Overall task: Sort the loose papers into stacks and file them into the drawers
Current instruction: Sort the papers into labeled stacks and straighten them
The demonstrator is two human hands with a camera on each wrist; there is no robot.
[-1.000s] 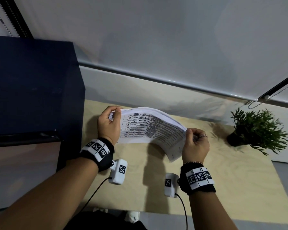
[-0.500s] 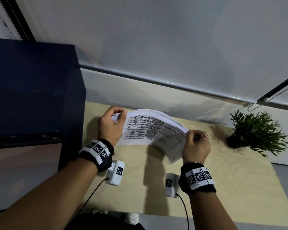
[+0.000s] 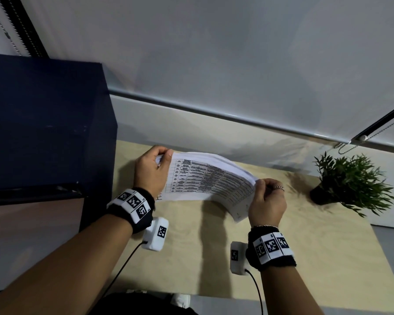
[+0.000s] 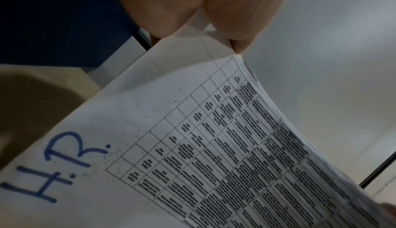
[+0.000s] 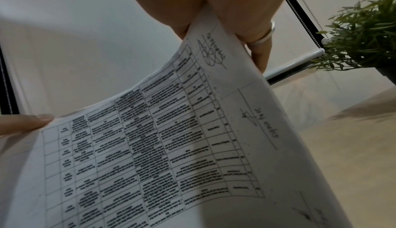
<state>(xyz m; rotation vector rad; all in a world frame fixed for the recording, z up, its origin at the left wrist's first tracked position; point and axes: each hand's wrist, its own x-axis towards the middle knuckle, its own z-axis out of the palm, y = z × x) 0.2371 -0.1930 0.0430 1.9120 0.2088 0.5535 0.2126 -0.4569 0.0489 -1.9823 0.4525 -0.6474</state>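
Observation:
A stack of papers (image 3: 205,178) printed with a table hangs arched above the wooden table (image 3: 282,258), held at both short ends. My left hand (image 3: 162,159) pinches the left end, thumb on top. My right hand (image 3: 261,189) pinches the right end, and a ring shows on one finger. In the left wrist view the top sheet of the stack of papers (image 4: 171,147) bears "H.R." in blue marker, and my left hand (image 4: 201,28) clamps its corner. In the right wrist view my right hand (image 5: 203,16) grips the edge of the stack of papers (image 5: 171,138) near handwritten signatures.
A dark blue cabinet (image 3: 43,133) stands at the left edge of the table. A small potted plant (image 3: 350,180) sits at the far right. A window blind with a bead chain (image 3: 384,126) hangs behind. The table's front edge (image 3: 259,301) lies close to my body.
The stack has risen slightly and its arch has flattened a little as my hands shift. Both hands keep their hold on the ends.

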